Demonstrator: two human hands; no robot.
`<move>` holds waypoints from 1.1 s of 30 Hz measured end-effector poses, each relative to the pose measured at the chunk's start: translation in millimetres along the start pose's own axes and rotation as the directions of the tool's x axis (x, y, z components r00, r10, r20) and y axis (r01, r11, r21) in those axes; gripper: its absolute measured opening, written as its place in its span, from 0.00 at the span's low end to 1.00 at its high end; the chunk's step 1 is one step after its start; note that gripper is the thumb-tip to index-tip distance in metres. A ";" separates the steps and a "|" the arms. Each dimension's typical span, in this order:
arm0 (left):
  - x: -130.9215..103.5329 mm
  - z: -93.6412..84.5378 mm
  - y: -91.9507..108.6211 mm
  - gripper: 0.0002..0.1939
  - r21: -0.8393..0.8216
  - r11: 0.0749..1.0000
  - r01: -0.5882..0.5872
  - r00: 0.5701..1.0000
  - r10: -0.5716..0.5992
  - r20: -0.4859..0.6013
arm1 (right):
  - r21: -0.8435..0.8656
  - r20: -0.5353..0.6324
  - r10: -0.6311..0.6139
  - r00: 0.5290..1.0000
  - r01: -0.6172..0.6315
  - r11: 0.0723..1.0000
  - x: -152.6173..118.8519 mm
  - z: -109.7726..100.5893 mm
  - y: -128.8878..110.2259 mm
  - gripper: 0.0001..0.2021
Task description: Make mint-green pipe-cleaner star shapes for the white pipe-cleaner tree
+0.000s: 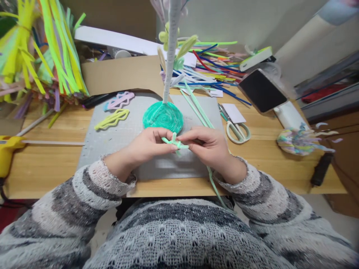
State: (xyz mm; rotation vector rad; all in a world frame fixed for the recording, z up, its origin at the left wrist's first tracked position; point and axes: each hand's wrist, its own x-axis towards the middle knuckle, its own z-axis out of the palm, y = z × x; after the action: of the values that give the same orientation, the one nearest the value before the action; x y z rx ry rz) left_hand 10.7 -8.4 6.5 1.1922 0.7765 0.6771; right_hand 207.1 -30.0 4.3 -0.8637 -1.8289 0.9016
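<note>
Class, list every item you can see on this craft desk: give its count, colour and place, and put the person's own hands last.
Mat: one, grey, desk centre.
Coiled disc: one, teal, on the mat, holding a white wrapped stem.
Looped shapes: two, pink and yellow, mat's left.
Scissors: one, pale green handles, right of the mat.
Phone: one, black, propped at right.
Glue gun: one, yellow, far left.
Pipe cleaner bundles: many, mixed colours, back left.
Left hand, right hand: both pinching a pale green pipe cleaner.
</note>
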 end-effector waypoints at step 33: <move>1.5 11.0 -19.5 0.14 -0.236 0.966 -0.101 0.991 0.076 -0.114 | 0.248 -0.163 0.318 0.934 -0.273 0.929 -1.3 20.4 5.7 0.04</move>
State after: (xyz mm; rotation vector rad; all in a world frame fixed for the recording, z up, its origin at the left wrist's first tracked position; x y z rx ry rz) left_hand 21.7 -17.8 -10.6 0.9795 0.7080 0.8884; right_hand 190.0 -32.9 -7.9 -1.0651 -1.4140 1.1412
